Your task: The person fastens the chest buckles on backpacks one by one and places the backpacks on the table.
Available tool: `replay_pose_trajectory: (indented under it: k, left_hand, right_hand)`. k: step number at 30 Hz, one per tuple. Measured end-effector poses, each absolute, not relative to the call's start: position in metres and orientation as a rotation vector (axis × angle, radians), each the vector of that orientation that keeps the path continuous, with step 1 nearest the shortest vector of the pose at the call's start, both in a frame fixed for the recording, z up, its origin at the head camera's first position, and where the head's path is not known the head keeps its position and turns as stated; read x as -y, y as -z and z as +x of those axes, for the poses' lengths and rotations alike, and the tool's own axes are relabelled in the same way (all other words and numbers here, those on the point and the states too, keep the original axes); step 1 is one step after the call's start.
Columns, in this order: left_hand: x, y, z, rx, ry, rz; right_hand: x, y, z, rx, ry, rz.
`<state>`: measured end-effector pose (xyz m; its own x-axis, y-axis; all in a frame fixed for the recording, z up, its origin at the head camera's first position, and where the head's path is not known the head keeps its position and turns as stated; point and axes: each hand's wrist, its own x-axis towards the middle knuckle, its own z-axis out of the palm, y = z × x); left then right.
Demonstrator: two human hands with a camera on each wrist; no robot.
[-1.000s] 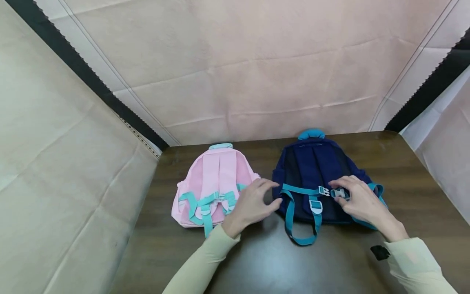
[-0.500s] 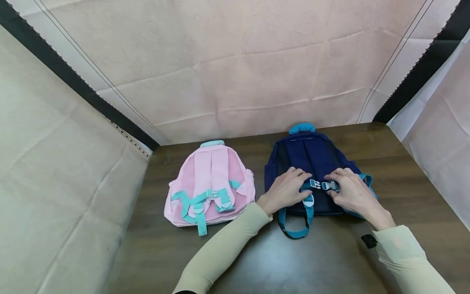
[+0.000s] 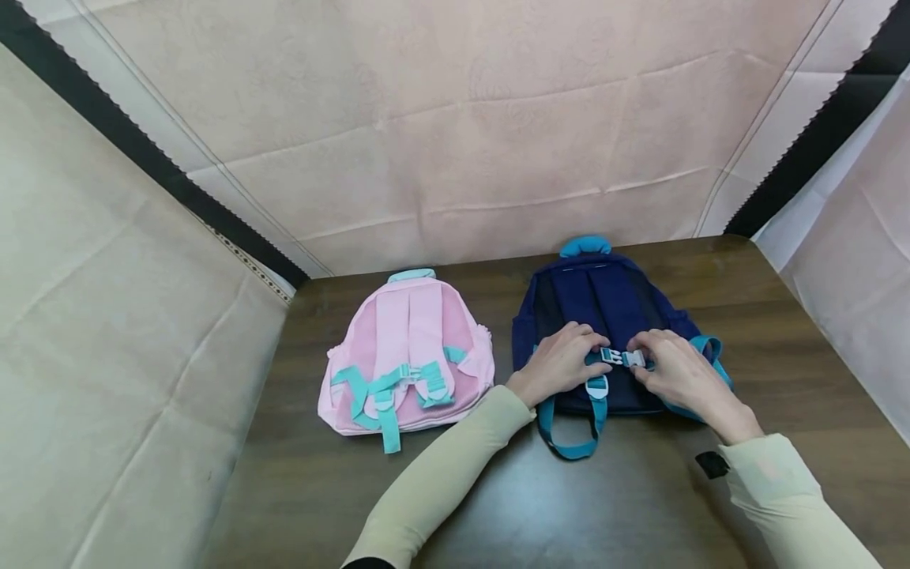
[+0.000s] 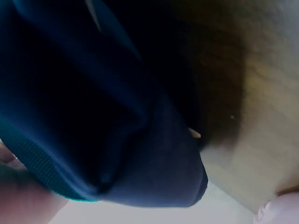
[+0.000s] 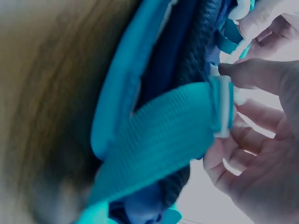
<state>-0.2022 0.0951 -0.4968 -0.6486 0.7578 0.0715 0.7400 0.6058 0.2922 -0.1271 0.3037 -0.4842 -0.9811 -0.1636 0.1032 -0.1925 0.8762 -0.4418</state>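
Note:
A navy backpack (image 3: 604,292) with teal straps lies on the table, strap side up. Across it, the white prong half of a buckle (image 3: 611,356) meets the grey-white socket half (image 3: 633,359). My left hand (image 3: 562,359) pinches the strap at the prong half, and my right hand (image 3: 686,375) pinches the socket half. In the right wrist view the teal strap (image 5: 159,135) runs to a white buckle piece (image 5: 224,107) held by my right hand (image 5: 266,135), with my left hand (image 5: 268,28) just beyond. The left wrist view shows mostly dark navy fabric (image 4: 154,163).
A pink backpack (image 3: 408,332) with mint straps lies to the left of the navy one on the brown wooden table (image 3: 284,490). Pale fabric walls (image 3: 455,142) rise behind and at both sides. A small black item (image 3: 712,465) is by the right cuff.
My left hand has moved right from beside the navy backpack onto its strap. Both buckle halves, apart before, now meet. The head view has shifted slightly.

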Motion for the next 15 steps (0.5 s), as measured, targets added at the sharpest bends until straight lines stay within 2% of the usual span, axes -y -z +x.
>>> replay_pose_trajectory:
  k: [15]
  left_hand:
    - [-0.087, 0.498, -0.208, -2.649, -0.800, 1.082]
  right_hand:
    - [-0.303, 0.492, -0.138, 2.998, -0.711, 0.381]
